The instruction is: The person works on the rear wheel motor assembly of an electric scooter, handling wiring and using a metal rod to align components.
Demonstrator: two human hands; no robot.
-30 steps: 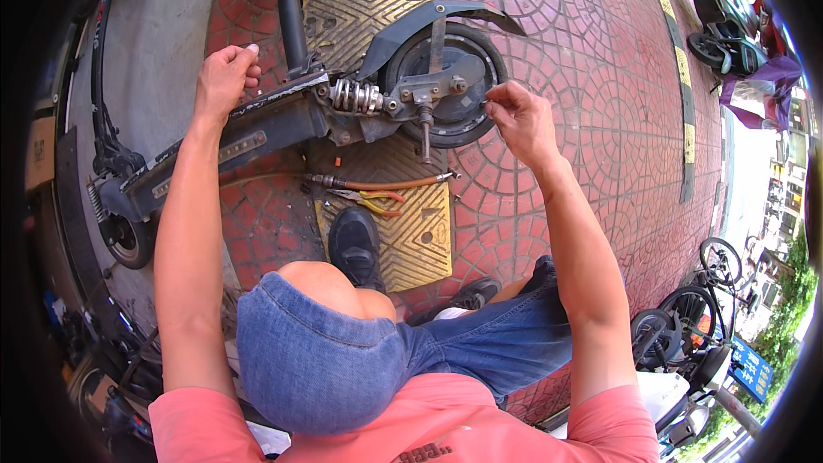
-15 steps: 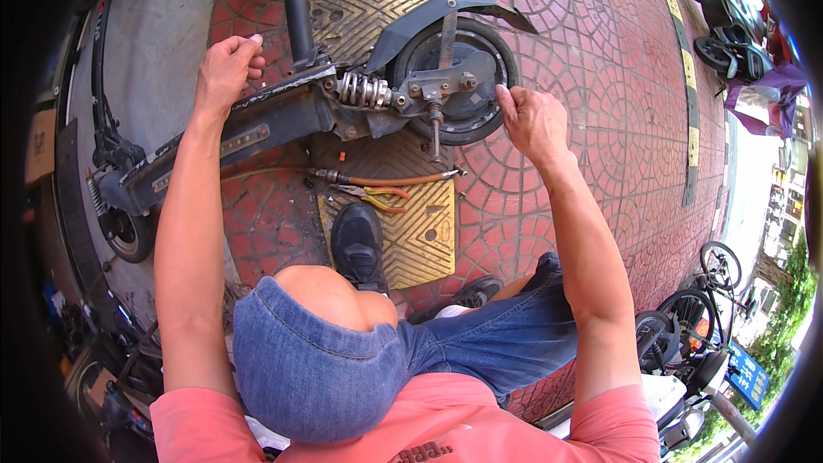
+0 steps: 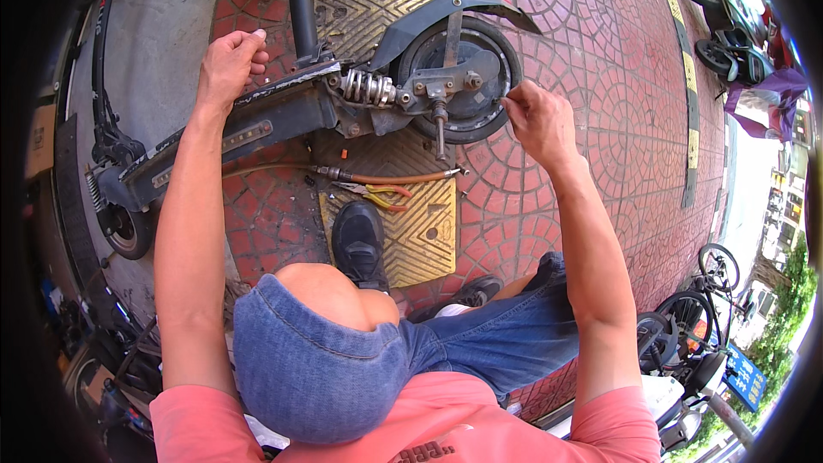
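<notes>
Head view: a person in a coral T-shirt and blue denim bends over an electric scooter [image 3: 291, 116] on red patterned paving [image 3: 591, 60], both arms reaching forward from the lower edge. The scooter's deck runs from the lower left to the middle, ending in a rear wheel [image 3: 490, 116] beneath a curved black mudguard [image 3: 420, 21].

The left hand [image 3: 233, 66] appears above the deck's far edge, fingers loosely curled and thumb laid along them; whether it grips anything cannot be told. The right hand [image 3: 542, 123] is at the wheel's right edge, thumb and forefinger drawn together in a pinch, the other fingers folded. Any small item between those fingertips is too small to make out, and contact with the tyre is unclear.

A silver coil spring [image 3: 367, 88] sits between deck and wheel, and a bolt-like metal shaft [image 3: 441, 135] projects toward the person. Nearer, an orange hose [image 3: 399, 178] with metal ends stretches across the ground, beside pliers [image 3: 383, 198] with yellow-and-red handles, at a yellow ridged ramp [image 3: 429, 244]. Parked motor scooters [image 3: 729, 34] stand at upper right.
</notes>
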